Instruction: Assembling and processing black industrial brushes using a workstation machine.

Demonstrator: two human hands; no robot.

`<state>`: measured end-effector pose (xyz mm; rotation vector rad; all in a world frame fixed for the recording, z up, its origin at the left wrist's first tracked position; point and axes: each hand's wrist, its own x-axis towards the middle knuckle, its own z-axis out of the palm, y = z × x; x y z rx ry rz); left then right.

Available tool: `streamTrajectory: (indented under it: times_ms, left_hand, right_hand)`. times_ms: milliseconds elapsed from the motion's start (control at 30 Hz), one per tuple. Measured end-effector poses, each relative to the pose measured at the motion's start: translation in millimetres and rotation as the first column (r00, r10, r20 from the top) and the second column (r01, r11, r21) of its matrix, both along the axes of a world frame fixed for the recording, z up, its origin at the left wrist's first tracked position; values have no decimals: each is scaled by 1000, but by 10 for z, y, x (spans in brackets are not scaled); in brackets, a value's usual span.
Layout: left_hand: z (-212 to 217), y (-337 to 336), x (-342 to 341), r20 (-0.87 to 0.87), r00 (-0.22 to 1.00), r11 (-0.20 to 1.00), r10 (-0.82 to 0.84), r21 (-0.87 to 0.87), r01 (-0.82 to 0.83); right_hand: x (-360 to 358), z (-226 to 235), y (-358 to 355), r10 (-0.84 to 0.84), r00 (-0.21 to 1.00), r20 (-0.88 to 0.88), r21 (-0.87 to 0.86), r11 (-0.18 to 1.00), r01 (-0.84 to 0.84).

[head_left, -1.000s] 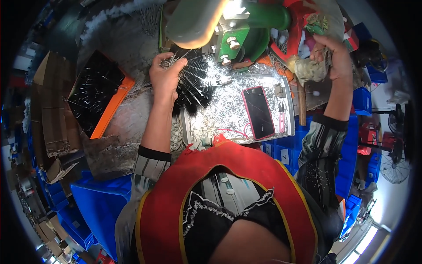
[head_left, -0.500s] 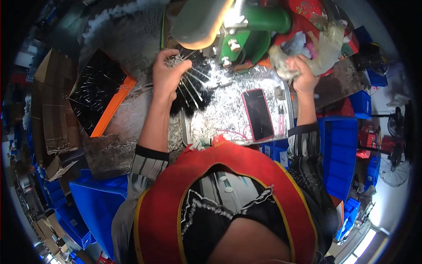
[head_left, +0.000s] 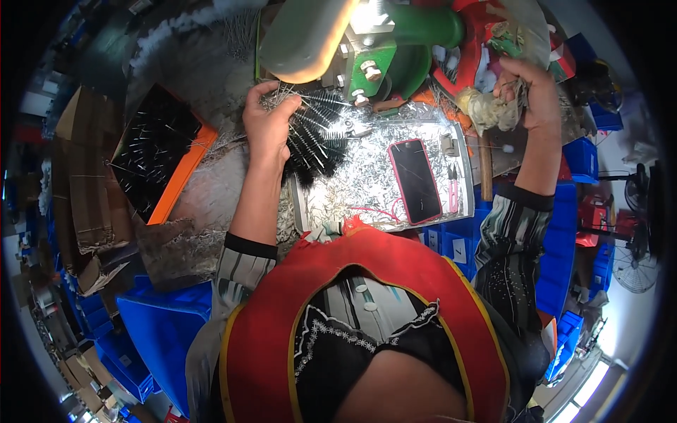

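Observation:
My left hand [head_left: 268, 123] is closed on the wire ends of a fanned bundle of black tube brushes [head_left: 314, 137], with the bristles pointing right over the metal tray [head_left: 302, 208]. On the right, my right hand [head_left: 532, 88] has its fingers curled on a crumpled cream-coloured wad [head_left: 490, 111]. Whether that wad is cloth or plastic I cannot tell. A wooden handle [head_left: 486, 169] runs down from beneath it, beside the tray's right edge. Its upper end is hidden.
A green machine [head_left: 374, 70] with bolts stands ahead. The tray holds metal scraps, a red-cased phone [head_left: 416, 180] and pink-handled cutters [head_left: 453, 187]. An orange-edged box [head_left: 159, 155] of black brushes sits left. Blue bins [head_left: 166, 331] flank me.
My right hand has moved right, its wrist turned, and the cream-coloured wad has shifted right. The wooden handle now shows. My left hand stays nearly in place, with the brushes' bristles showing more plainly.

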<state>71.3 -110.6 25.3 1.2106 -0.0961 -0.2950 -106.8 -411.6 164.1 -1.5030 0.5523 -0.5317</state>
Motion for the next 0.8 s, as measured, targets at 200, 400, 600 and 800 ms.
streamTrajectory:
  times_ms: [200, 400, 600, 800]
  left_hand:
    - [-40, 46, -22, 22, 997, 996, 80, 39, -81]
    - [-63, -35, -37, 26, 980, 980, 197, -22, -197]
    - [4, -35, -132, 84, 938, 941, 335, 27, -338]
    - [-23, -71, -101, 157, 912, 918, 378, 63, -392]
  right_hand:
    - [61, -257, 277, -138, 958, 252, -172, 968, 185]
    - [131, -1070, 206, 48, 783, 620, -193, 977, 93]
    - [41, -428, 208, -223, 973, 53, 23, 975, 222]
    - [90, 345, 47, 128, 981, -144, -94, 985, -142]
